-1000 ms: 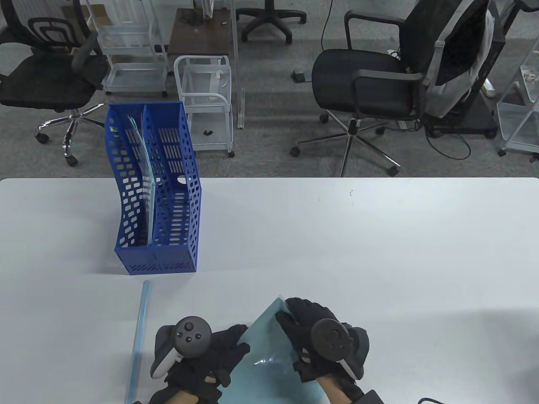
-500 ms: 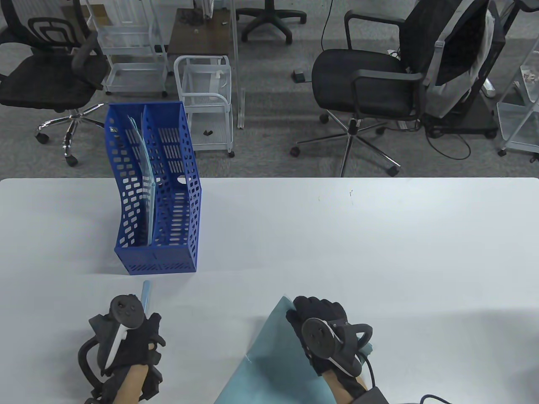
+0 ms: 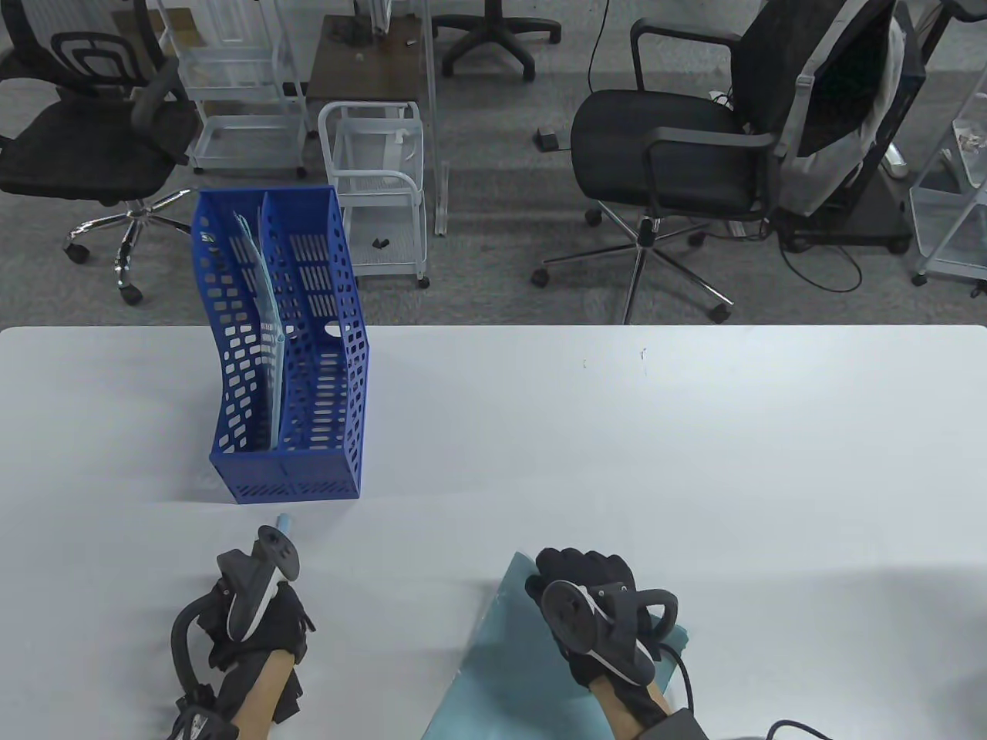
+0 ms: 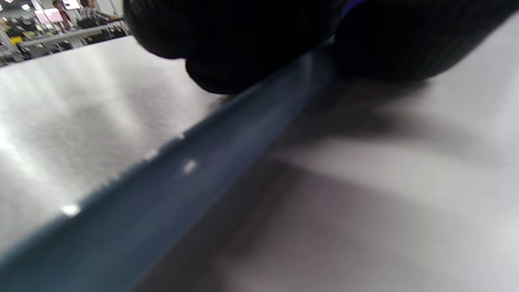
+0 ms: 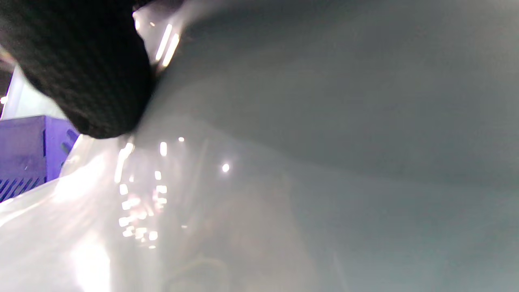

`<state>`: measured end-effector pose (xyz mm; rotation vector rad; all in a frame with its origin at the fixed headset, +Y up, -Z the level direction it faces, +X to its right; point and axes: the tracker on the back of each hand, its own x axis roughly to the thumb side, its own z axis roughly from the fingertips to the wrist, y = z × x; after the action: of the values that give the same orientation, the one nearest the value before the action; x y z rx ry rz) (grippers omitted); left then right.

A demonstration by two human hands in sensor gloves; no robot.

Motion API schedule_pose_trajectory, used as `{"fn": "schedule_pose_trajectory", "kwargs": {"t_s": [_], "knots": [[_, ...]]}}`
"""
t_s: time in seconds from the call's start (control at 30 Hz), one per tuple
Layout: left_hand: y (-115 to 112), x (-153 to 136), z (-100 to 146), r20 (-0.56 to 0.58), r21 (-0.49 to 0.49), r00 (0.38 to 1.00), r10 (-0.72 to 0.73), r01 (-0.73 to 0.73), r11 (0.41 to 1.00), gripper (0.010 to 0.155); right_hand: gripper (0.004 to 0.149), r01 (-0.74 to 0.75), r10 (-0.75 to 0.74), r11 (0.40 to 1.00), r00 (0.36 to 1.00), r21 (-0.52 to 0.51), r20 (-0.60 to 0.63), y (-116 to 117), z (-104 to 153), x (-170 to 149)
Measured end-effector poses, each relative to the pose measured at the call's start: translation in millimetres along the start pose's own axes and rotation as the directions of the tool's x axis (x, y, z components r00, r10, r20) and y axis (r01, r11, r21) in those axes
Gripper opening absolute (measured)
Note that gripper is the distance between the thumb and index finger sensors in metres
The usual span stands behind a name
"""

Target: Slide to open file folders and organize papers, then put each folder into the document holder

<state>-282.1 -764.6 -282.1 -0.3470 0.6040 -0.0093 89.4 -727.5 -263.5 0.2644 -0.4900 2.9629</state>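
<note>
Folder (image 3: pixel 509 671), a teal sheet-like cover, lies flat on the white tabletop (image 3: pixel 694 462) under the right hand (image 3: pixel 586 609), whose fingers are bent over its far corner; the fingertips (image 5: pixel 81 69) press on the glossy surface in the right wrist view, but whether that grip pinches the edge or only presses on it cannot be told. Well to the left of that grip, the left hand (image 3: pixel 258 617) is curled round the slide bar (image 4: pixel 194 170), a thin blue-grey spine strip that runs out beyond the fingers, its tip (image 3: pixel 284 524) showing just past the tracker. In the left wrist view the gloved fingers (image 4: pixel 243 44) sit on both sides of the strip, so this grip is closed on it, with the strip low over or touching the tabletop. Beyond the left grip, just past the strip's tip, stands the blue document holder (image 3: pixel 308 462), upright, with two compartments. Another pale folder (image 3: pixel 262 308) leans inside the left compartment.
</note>
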Motion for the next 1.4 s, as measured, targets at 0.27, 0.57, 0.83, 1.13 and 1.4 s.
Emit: {"fn": "schedule_pose_trajectory", "kwargs": {"t_s": [0.27,0.57,0.83,1.13,1.4], "knots": [[-10.0,12.7,14.8,0.303,-0.509,0.721,0.624,-0.431,0.745,0.052,0.044,0.036,-0.053,0.992,0.988,0.123,0.142,7.2,2.1,17.1],[-11.7,6.1,10.2,0.281,-0.7,0.068,0.957,-0.668,0.253,0.05,0.044,0.071,-0.11,0.987,0.95,0.142,0.292,2.7,9.8,35.5],[-15.0,-6.9,3.7,0.182,-0.713,-0.316,0.931,-0.695,-0.096,0.049,0.044,0.071,-0.119,0.986,0.931,0.148,0.346,-0.6,16.1,44.9],[-12.1,-17.3,2.5,0.109,-0.717,-0.467,0.877,-0.649,-0.256,0.049,0.044,0.064,-0.129,0.983,0.91,0.174,0.394,-1.4,22.3,56.6],[-13.2,-16.3,3.2,0.101,-0.722,-0.452,0.886,-0.646,-0.248,0.049,0.044,0.065,-0.141,0.978,0.904,0.198,0.402,0.0,23.1,59.6]]}}
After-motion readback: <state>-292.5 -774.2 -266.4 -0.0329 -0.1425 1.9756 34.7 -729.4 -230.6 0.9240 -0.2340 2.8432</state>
